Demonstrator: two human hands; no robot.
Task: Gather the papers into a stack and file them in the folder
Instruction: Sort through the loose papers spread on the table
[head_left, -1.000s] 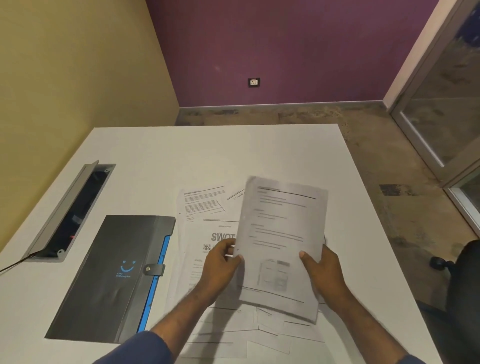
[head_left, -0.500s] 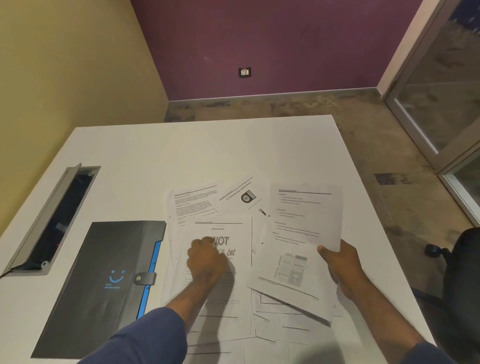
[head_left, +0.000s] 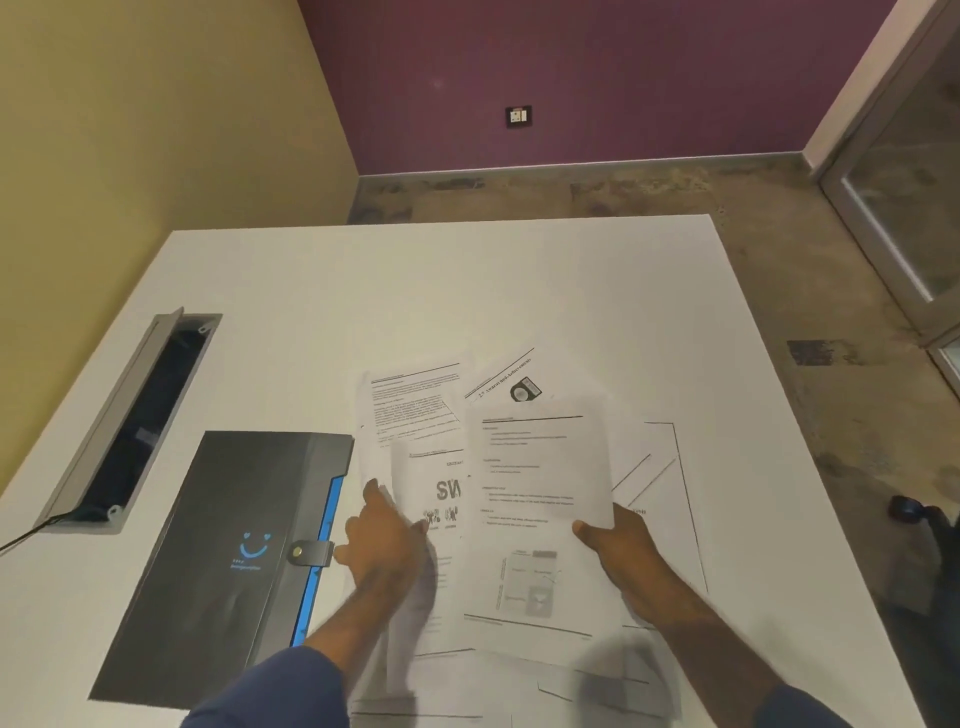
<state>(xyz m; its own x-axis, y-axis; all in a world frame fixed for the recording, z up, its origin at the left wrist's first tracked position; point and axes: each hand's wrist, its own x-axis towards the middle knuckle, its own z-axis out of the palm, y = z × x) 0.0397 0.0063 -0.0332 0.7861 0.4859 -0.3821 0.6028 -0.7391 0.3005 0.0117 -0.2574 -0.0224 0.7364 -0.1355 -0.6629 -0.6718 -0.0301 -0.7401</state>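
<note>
Several printed white papers (head_left: 410, 410) lie scattered and overlapping on the white table (head_left: 467, 291). My right hand (head_left: 621, 540) grips a sheet with a small diagram (head_left: 535, 499) by its right edge, held over the pile. My left hand (head_left: 384, 540) has its fingers on the left edge of the sheet with the large "SW" heading (head_left: 436, 483), which looks lifted along that side. A closed dark grey folder (head_left: 228, 545) with a blue spine edge and a snap strap lies to the left of the papers, just beside my left hand.
An open grey cable tray (head_left: 130, 421) is set into the table at the far left. The table's right edge drops to a brown floor, with a dark office chair (head_left: 935, 545) at the right. Purple and yellow walls stand behind.
My right hand has carried its sheet left, over the "SW" sheet. My left hand has shifted from the middle of the "SW" sheet to its left edge.
</note>
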